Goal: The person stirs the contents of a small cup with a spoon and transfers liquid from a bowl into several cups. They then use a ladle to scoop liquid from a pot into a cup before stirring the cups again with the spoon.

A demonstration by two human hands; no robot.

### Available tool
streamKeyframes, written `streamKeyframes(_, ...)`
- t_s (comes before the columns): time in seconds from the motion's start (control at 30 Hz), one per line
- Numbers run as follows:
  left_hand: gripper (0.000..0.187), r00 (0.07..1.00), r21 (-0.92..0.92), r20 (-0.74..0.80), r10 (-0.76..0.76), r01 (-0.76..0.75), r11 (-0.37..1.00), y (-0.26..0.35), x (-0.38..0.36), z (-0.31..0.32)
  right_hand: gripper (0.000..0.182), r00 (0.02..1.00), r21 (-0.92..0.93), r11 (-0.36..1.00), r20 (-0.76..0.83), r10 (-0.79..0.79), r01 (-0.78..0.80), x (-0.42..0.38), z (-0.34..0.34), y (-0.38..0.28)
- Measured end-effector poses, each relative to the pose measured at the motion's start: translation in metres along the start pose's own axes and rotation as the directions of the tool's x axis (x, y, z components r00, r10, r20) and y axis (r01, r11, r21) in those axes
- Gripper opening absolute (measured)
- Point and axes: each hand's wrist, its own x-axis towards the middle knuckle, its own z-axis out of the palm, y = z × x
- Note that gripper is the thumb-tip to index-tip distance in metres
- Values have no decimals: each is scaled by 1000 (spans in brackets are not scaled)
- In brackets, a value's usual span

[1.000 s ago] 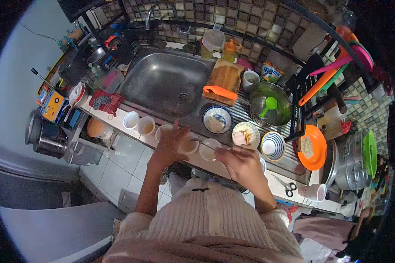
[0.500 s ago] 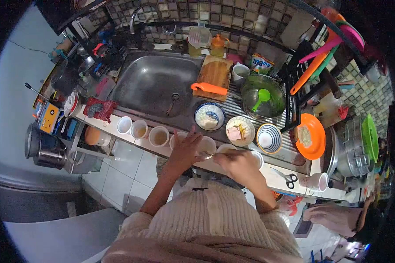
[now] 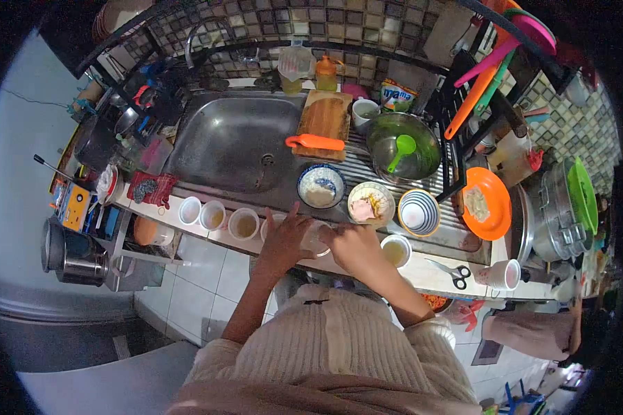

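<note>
A row of small plastic cups stands along the counter's front edge, several with a pale brownish liquid, such as one cup (image 3: pixel 244 224). My left hand (image 3: pixel 284 238) is closed round the side of a cup (image 3: pixel 316 239) in the middle of the row. Over this cup's right rim, my right hand (image 3: pixel 356 249) is curled with its fingers pressed together; what it holds is hidden. Right of it stands another cup with liquid (image 3: pixel 396 251). Just behind the hands sit a bowl of white powder (image 3: pixel 320 185) and a bowl with a pinkish lump (image 3: pixel 371 205).
Behind lies the steel sink (image 3: pixel 235 131), with a wooden board (image 3: pixel 325 114) and an orange-handled tool (image 3: pixel 315 142) beside it. To the right are a striped bowl (image 3: pixel 419 212), steel basin (image 3: pixel 422 149), orange plate (image 3: pixel 488 204), scissors (image 3: pixel 457 274) and stacked cups (image 3: pixel 500 275).
My right hand has moved slightly left, closer to my left hand and over the middle cup. The cup at its right now shows more fully. The view has shifted a little.
</note>
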Motion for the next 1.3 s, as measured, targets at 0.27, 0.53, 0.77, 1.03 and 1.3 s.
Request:
streamKeyframes(0.27,79,998,9,34,-44,44,999,5,2,-6,16,1000,52,998,-14,18,-18,3,3,6)
streamKeyframes(0.53,79,994,2,54,-91,91,996,5,2,-3,10,930,277,957,-368,25,84,-24,-37,13)
streamKeyframes(0.77,79,989,68,96,-114,108,992,12,5,-8,9,927,308,947,-373,29,94,-60,-37,20)
streamKeyframes(1.03,79,990,76,101,-95,87,993,13,3,-10,9,931,314,949,-345,120,-6,-73,-43,16)
streamKeyframes(1.3,78,991,55,78,-110,106,993,14,2,-8,6,724,685,720,-439,532,-113,-72,-30,19)
